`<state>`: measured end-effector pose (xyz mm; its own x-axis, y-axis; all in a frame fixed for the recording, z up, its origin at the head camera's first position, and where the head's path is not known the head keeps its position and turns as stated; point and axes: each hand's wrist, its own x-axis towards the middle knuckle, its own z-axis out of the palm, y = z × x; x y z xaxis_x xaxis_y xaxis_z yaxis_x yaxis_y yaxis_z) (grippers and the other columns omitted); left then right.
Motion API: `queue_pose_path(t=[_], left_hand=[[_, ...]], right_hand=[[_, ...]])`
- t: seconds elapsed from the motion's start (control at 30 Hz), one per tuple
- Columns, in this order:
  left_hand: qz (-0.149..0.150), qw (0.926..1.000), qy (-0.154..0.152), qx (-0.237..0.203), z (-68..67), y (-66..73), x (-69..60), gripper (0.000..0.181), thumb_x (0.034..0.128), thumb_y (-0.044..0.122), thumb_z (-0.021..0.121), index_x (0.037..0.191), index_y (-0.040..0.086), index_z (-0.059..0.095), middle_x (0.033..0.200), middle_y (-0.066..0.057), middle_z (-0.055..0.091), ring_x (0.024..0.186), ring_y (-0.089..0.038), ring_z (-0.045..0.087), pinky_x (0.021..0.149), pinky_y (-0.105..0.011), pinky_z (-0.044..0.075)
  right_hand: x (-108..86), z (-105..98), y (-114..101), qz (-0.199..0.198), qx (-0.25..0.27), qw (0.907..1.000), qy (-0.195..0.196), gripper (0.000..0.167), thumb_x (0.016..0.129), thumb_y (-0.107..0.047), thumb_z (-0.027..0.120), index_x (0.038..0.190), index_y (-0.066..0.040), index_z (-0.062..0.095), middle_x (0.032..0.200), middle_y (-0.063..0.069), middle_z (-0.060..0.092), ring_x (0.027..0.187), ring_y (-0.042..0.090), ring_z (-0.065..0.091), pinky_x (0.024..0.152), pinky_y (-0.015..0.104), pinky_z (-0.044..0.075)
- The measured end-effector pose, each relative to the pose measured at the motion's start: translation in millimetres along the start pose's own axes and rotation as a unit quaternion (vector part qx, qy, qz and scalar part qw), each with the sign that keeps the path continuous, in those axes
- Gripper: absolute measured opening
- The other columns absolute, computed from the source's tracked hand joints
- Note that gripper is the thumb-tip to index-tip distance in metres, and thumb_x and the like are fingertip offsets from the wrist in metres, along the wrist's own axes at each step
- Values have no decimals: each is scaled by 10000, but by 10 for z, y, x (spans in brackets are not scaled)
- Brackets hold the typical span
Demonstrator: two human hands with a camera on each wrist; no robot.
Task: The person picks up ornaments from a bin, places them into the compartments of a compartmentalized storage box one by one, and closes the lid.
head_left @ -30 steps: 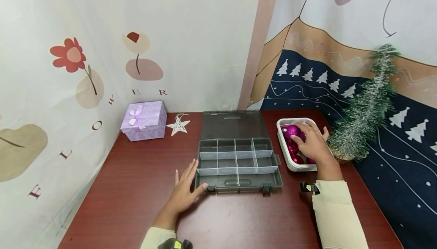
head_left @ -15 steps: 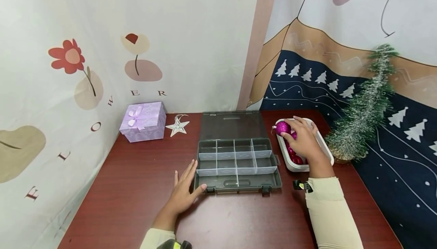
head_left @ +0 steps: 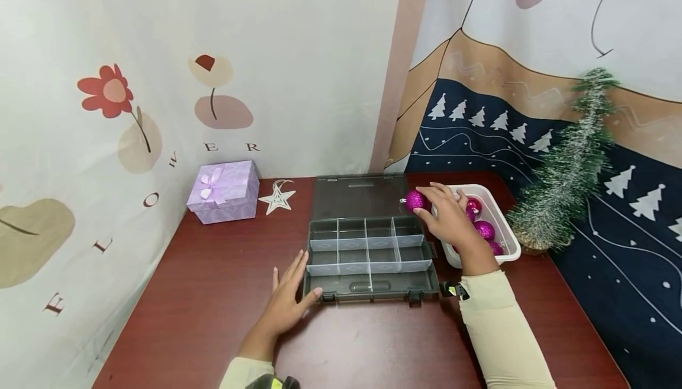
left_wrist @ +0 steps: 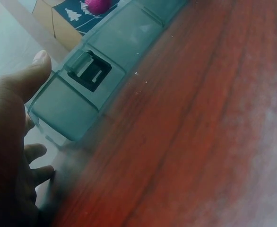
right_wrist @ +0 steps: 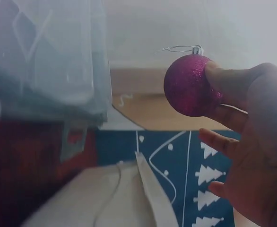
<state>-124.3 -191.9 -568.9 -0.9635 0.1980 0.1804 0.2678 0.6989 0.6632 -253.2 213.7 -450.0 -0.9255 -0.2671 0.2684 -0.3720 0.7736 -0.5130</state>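
A glittery magenta Christmas bauble (head_left: 415,201) is pinched between the thumb and fingers of my right hand (head_left: 447,216). In the right wrist view the bauble (right_wrist: 191,86) shows a silver cap and a loop of thread. That hand is above the gap between the divided box and the white tub. My left hand (head_left: 288,291) rests against the near left corner of the grey see-through compartment box (head_left: 373,267), its fingers extended along the side and its thumb at the front edge. The box's lid (head_left: 364,196) lies folded back behind it.
The white tub (head_left: 511,241), holding several more magenta and red baubles (head_left: 483,230), stands right of the box. Behind it is a small frosted Christmas tree (head_left: 570,170). A lilac gift box (head_left: 226,192) and a white star ornament (head_left: 277,198) sit at the back left.
My right hand has lifted the bauble out of the white tub and moved left with it, to the right end of the compartment box. The left hand has stayed in place.
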Motion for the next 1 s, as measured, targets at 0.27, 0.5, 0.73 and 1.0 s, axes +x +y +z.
queue_pose_path(t=[0.27,0.5,0.73,1.0], left_hand=[[-52,10000,1,-22,-8,23,-24,890,1019,425,713,1738,112,292,1803,-178,302,1645,-456,336,1275,-846,-35],[84,9999,99,13,18,10,-3,881,1014,412,725,1727,95,317,1788,-196,328,1627,-468,360,1260,-863,-6],[28,10000,72,44,22,-8,9,894,1012,414,724,1738,114,295,1798,-174,318,1639,-448,353,1269,-854,-20],[96,9999,122,67,11,16,15,885,1013,416,724,1727,92,314,1781,-203,342,1620,-470,375,1256,-868,2]], right_hand=[[84,104,-194,-296,85,9989,-361,550,1053,-212,710,1566,-86,555,1558,247,536,1529,454,390,1247,814,98],[177,213,-388,-636,121,9969,-445,516,1072,-222,695,1553,-83,568,1457,204,587,1429,435,476,1244,793,155],[269,368,-633,-806,184,9937,-756,507,1084,-236,685,1556,-89,574,1463,178,589,1420,405,494,1262,773,162],[372,487,-833,-891,81,9890,-1179,540,1080,-256,699,1581,-109,563,1495,162,577,1417,393,504,1266,746,193]])
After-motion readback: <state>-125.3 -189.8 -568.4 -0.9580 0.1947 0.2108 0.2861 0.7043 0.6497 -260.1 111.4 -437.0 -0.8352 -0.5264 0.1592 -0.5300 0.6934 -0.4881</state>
